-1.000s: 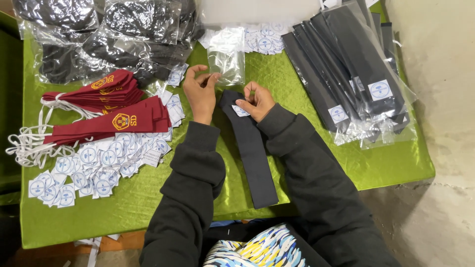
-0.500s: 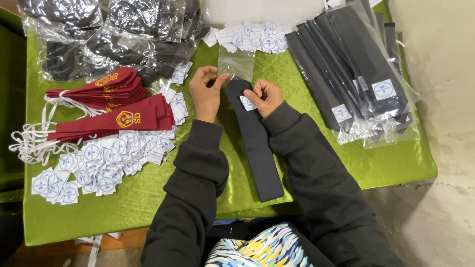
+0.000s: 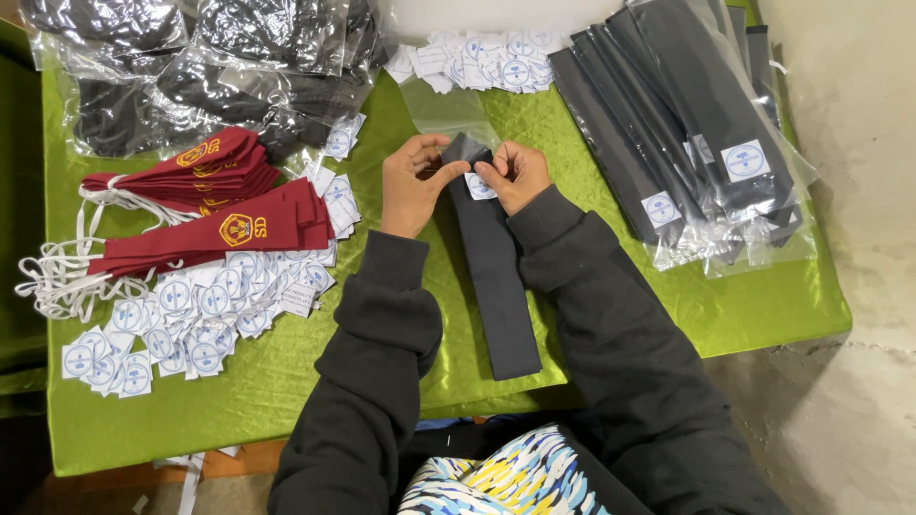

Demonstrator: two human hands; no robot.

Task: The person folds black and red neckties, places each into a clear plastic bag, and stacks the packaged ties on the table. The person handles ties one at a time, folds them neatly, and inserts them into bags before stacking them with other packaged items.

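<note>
Where both hands pinch it, the long dark tie [image 3: 494, 277] lies flat.

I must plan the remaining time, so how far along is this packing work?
Done: a stack of bagged dark ties with labels lies at right. In hand: left hand and right hand hold a dark tie with a label before a clear bag. Left: red ties and loose labels lie unbagged.

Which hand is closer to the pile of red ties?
The left hand. It pinches the dark tie just right of the red ties. The right hand holds the tie's other edge, farther away.
</note>
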